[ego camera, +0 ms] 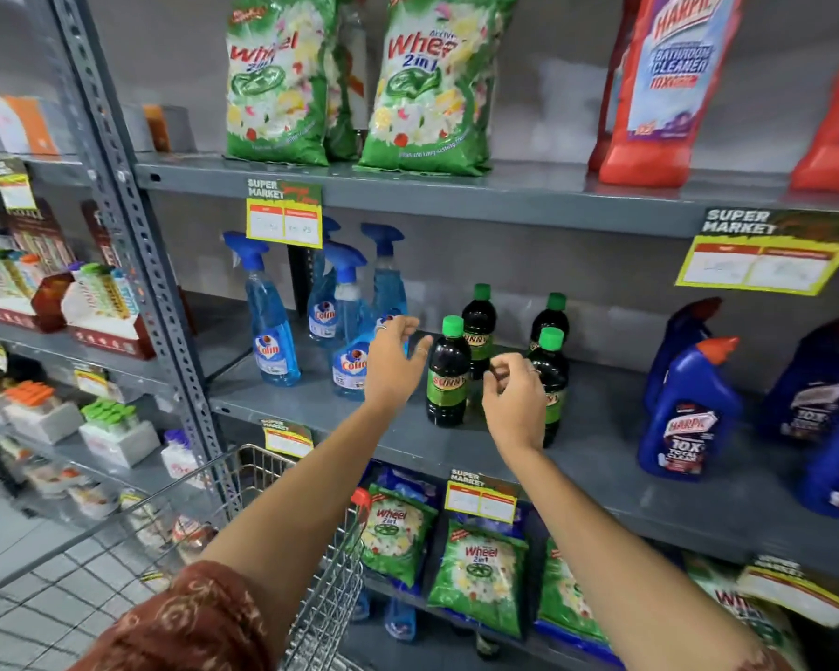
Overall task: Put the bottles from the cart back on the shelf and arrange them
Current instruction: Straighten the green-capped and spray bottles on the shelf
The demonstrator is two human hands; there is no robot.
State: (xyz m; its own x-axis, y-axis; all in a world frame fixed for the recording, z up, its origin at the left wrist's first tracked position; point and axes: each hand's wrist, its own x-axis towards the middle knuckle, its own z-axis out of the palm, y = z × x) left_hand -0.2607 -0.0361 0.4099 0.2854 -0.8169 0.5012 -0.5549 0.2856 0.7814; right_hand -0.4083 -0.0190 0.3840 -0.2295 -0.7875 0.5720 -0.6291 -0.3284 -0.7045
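Several dark bottles with green caps and green labels stand on the grey middle shelf (pixel 601 457); the front left one (pixel 447 375) is nearest me. My left hand (pixel 393 360) hovers just left of that bottle, fingers spread, holding nothing. My right hand (pixel 514 399) is in front of the front right dark bottle (pixel 550 351), fingers curled loosely, and appears empty. Several blue spray bottles (pixel 267 322) stand to the left on the same shelf, one (pixel 352 351) partly behind my left hand. The wire cart (pixel 320 612) is below my left arm.
Blue cleaner bottles (pixel 688 409) stand at the right of the middle shelf. Green detergent bags (pixel 282 79) and red cleaner bottles (pixel 659 89) fill the shelf above. More detergent bags (pixel 475 573) sit on the shelf below. A perforated grey upright (pixel 132 225) divides off the left shelving.
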